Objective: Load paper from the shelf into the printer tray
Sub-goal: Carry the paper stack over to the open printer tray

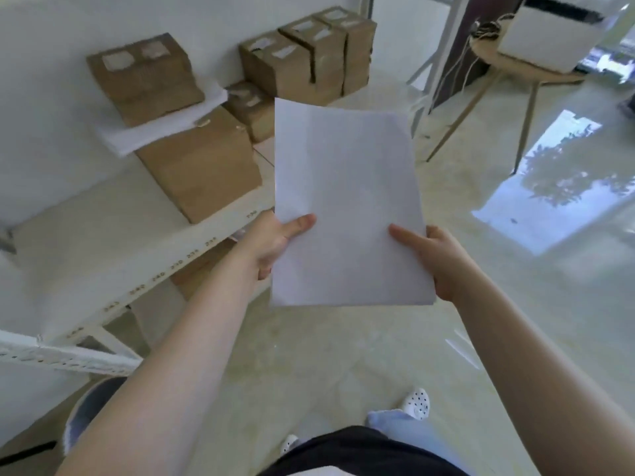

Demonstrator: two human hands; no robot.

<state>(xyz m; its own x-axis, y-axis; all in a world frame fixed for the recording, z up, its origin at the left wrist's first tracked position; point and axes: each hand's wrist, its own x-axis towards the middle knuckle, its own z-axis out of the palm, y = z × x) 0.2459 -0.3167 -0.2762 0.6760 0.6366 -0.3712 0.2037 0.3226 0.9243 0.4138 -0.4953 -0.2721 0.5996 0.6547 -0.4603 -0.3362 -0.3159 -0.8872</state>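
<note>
Now two hands (275, 240) (443, 261) grip one paper stack (347, 201).

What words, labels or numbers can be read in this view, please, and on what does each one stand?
Shelf edge: a row of small printed numbers, too blurred to read with any certainty.
Box labels: white stickers on the cardboard boxes, text too blurred to read.
Paper, held in the left hand and right hand: blank on the side shown.
Nothing else bears text.
</note>
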